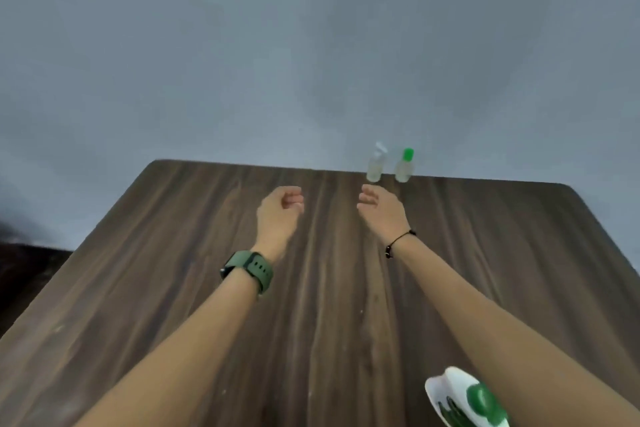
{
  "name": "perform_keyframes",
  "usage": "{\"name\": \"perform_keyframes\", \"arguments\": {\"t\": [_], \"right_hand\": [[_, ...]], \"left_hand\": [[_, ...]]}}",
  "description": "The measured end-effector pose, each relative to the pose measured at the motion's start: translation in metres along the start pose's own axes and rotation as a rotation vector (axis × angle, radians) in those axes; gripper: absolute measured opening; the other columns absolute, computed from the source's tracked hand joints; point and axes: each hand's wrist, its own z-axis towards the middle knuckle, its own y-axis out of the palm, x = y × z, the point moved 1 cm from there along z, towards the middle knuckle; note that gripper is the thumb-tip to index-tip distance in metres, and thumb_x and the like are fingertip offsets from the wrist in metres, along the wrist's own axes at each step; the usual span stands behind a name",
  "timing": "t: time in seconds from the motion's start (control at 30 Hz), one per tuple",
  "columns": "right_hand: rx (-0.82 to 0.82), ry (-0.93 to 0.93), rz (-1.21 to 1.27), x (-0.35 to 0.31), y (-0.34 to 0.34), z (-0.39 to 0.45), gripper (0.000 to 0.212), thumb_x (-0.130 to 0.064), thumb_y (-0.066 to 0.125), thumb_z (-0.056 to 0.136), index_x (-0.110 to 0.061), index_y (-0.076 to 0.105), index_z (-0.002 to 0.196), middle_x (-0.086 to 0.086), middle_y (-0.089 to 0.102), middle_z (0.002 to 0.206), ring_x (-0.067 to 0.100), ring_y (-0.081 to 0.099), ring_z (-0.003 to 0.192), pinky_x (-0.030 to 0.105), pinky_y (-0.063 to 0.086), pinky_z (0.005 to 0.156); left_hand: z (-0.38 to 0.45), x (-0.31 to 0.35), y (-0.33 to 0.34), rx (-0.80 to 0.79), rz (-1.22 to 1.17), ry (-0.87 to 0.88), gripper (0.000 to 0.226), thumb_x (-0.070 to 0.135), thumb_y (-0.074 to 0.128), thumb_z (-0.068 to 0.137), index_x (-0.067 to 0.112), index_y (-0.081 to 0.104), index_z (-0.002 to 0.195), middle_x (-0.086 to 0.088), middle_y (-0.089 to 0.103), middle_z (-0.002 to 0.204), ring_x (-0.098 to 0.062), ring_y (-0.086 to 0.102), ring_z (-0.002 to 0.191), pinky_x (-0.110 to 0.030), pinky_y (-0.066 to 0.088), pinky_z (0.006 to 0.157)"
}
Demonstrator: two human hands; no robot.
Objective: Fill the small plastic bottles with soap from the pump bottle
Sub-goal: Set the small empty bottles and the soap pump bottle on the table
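Wooden table (pixel 173 288): dark grain, fills the lower half of the frame, far edge against a grey wall. Two small plastic bottles stand upright side by side at that far edge, right of centre: clear-capped bottle (pixel 375 165) on the left, green-capped bottle (pixel 404 166) just beside it on the right; both show pale contents, level not readable. Pump bottle (pixel 464 399): white and green, lower right corner, partly under the right forearm, pump head not discernible. Left hand (pixel 278 210): centre frame, fingers curled in, holding nothing, green watch (pixel 249 269) at the wrist. Right hand (pixel 381 210): fingers loosely bent, empty, black cord bracelet (pixel 398 243) at the wrist. Governing relation: the small bottles lie up-frame and slightly right of both hands, axes vertical; the right hand is nearer, its fingertips just short of the clear-capped bottle. Likely next: a right-hand reach.
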Motion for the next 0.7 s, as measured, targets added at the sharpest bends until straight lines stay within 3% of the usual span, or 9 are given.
{"name": "perform_keyframes", "arguments": {"t": [0.17,0.3,0.43,0.5,0.57,0.63,0.7], "right_hand": [[0.135,0.097,-0.006,0.016,-0.044,0.047,0.045,-0.001,0.048,0.084,-0.007,0.050,0.129,0.009,0.058,0.128,0.018,0.053,0.118,0.022,0.036,0.098],[0.171,0.156,0.042,0.035,-0.051,0.091,0.046,0.000,0.048,0.083,-0.006,0.050,0.129,0.010,0.057,0.130,0.020,0.052,0.120,0.018,0.033,0.092],[0.209,0.181,0.031,0.047,-0.055,0.149,0.029,-0.001,0.045,0.084,0.000,0.057,0.109,0.017,0.061,0.118,0.029,0.055,0.113,0.032,0.042,0.094],[0.220,0.172,0.026,0.051,-0.062,0.181,0.020,-0.001,0.045,0.083,0.002,0.056,0.099,0.019,0.063,0.106,0.030,0.058,0.104,0.033,0.044,0.084],[0.220,0.157,0.006,0.059,-0.065,0.207,0.009,-0.003,0.048,0.083,-0.002,0.052,0.092,0.017,0.062,0.095,0.026,0.059,0.091,0.028,0.041,0.073],[0.209,0.143,-0.014,0.071,-0.063,0.224,0.009,-0.006,0.049,0.086,-0.008,0.050,0.094,0.012,0.062,0.098,0.024,0.058,0.092,0.029,0.044,0.075],[0.191,0.132,-0.017,0.079,-0.058,0.236,0.020,-0.008,0.050,0.087,-0.008,0.053,0.107,0.011,0.064,0.110,0.026,0.060,0.102,0.036,0.049,0.088]], "left_hand": [[0.044,0.028,0.090,-0.173,-0.111,-0.069,0.029,-0.006,0.050,0.085,0.004,0.059,0.111,-0.010,0.064,0.101,-0.022,0.061,0.097,-0.034,0.050,0.094],[0.086,0.025,0.140,-0.285,-0.047,-0.105,0.032,-0.003,0.052,0.087,0.006,0.057,0.117,-0.011,0.064,0.115,-0.020,0.059,0.106,-0.029,0.046,0.096],[0.137,0.019,0.189,-0.377,-0.037,-0.141,0.046,-0.005,0.047,0.090,0.005,0.044,0.134,-0.011,0.053,0.133,-0.019,0.050,0.122,-0.022,0.039,0.095],[0.160,0.019,0.216,-0.419,-0.067,-0.149,0.053,-0.007,0.045,0.090,0.004,0.034,0.140,-0.008,0.045,0.141,-0.019,0.043,0.128,-0.021,0.034,0.096],[0.177,0.017,0.239,-0.439,-0.095,-0.161,0.053,-0.008,0.045,0.089,0.005,0.034,0.140,-0.001,0.047,0.131,-0.014,0.042,0.123,-0.021,0.033,0.094],[0.190,0.007,0.259,-0.443,-0.109,-0.174,0.039,-0.009,0.045,0.088,0.016,0.055,0.117,0.011,0.052,0.108,-0.009,0.048,0.104,-0.017,0.039,0.086],[0.200,-0.002,0.273,-0.453,-0.096,-0.165,0.045,-0.011,0.043,0.087,0.033,0.051,0.079,0.017,0.052,0.085,-0.002,0.051,0.083,-0.010,0.040,0.068]]}}
